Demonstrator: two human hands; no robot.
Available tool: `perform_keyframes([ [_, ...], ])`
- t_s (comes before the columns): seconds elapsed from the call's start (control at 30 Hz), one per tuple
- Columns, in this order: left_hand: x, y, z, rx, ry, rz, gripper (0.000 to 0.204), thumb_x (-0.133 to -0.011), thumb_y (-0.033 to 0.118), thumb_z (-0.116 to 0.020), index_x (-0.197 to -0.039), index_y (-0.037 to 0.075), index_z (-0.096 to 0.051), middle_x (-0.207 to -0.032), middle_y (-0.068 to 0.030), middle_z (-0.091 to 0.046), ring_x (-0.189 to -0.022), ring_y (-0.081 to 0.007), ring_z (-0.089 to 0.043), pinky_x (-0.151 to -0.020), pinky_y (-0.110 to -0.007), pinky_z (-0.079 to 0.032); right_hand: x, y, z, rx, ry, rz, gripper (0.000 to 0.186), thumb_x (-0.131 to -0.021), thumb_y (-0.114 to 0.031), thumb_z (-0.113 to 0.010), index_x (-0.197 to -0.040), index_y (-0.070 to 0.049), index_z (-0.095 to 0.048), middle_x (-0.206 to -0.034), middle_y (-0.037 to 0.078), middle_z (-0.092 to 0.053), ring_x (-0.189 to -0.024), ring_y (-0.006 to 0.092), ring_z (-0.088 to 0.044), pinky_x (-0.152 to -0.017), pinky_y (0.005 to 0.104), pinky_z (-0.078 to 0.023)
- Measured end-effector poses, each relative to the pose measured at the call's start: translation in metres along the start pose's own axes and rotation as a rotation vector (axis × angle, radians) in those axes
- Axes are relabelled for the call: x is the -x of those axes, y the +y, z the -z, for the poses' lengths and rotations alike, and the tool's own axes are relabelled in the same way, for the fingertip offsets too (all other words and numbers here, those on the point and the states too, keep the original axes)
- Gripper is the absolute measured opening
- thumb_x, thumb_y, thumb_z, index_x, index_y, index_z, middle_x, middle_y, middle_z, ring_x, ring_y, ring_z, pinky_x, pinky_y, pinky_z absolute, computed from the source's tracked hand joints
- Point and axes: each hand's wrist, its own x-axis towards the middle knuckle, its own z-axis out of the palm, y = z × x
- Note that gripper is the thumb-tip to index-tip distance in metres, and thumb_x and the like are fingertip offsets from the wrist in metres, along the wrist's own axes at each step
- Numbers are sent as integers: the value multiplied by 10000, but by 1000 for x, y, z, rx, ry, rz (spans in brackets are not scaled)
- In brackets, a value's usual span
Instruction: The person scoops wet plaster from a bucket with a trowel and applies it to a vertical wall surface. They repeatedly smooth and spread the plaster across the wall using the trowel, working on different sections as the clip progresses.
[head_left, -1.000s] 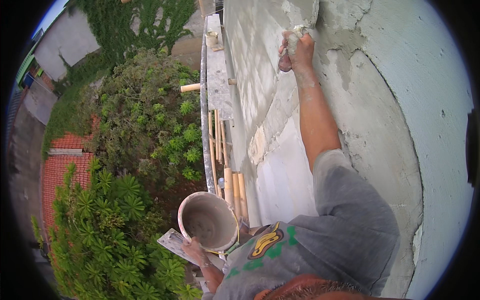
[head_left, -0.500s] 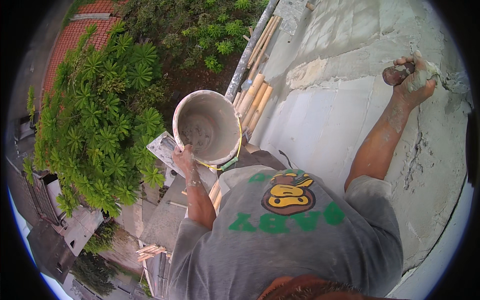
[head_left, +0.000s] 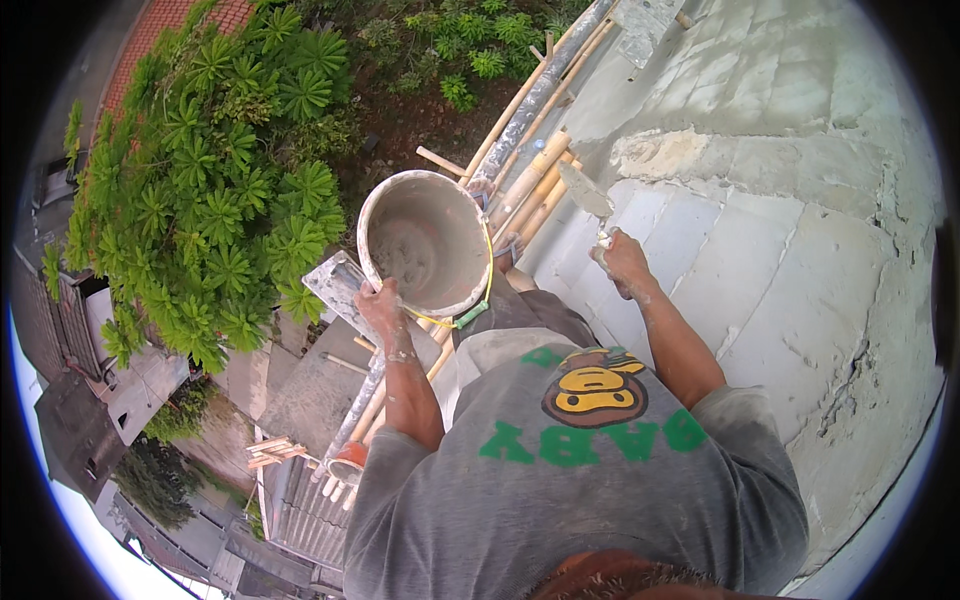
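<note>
Clock positions from view centre unless noted. 9–10 o'clock: green broad-leafed tree [head_left: 200,220], below work level. 9 o'clock: flat rectangular grey-smeared float [head_left: 326,284], just outside the bucket, partly behind the left hand [head_left: 381,312]. Left fingers curled over the bucket rim at its own 7 o'clock; can't tell if they also grip the float. 10–11 o'clock: round grey mortar-smeared bucket [head_left: 462,235], mouth facing up, some wet grey mortar [head_left: 400,265] low inside, yellow carry handle [head_left: 490,275] along its 4–5 o'clock side. 1 o'clock: tan bamboo poles [head_left: 530,180]. 1–2 o'clock: grey mortar-coated trowel [head_left: 588,195], blade toward 11 o'clock from the right hand [head_left: 624,262], whose fingers wrap its handle. 3 o'clock: pale grey block wall [head_left: 770,270], part plastered.
</note>
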Motion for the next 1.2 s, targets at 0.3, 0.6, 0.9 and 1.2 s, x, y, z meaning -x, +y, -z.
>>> perform_keyframes([
  [0.3, 19, 43, 2, -84, 65, -159, 372, -677, 221, -695, -922, -54, -641, -1004, -157, -561, -884, -288, -560, -821, -405, -444, 37, -47, 27, 346, 244, 384, 438, -797, -232, -675, -1135, 7, -532, -1154, 234, -588, -1064, 373, -614, -884, 459, -512],
  [0.6, 39, 101, 13, 172, -48, -327, 265, -674, 115, -702, -895, -24, -655, -946, -61, -525, -792, -179, -540, -703, -330, -458, 66, -99, 52, 557, 23, 442, 640, -818, -230, -603, -1408, -47, -435, -1092, 229, -662, -1051, 360, -633, -899, 450, -501],
  [0.9, 40, 147, 33, 40, -301, -362, 350, -644, 107, -691, -964, -33, -685, -909, -89, -596, -807, -197, -589, -730, -330, -478, 86, -221, 110, 538, -136, 256, 231, -757, -187, -648, -872, -4, -730, -884, 193, -716, -858, 317, -702, -739, 425, -535],
  [1.2, 50, 197, 58, 183, -710, -346, 502, -687, 39, -654, -1154, -133, -590, -1117, -252, -631, -718, -190, -659, -665, -280, -526, 104, -272, 131, 688, 66, 527, 222, -725, -219, -723, -848, -37, -753, -903, 145, -725, -861, 283, -709, -724, 381, -541],
])
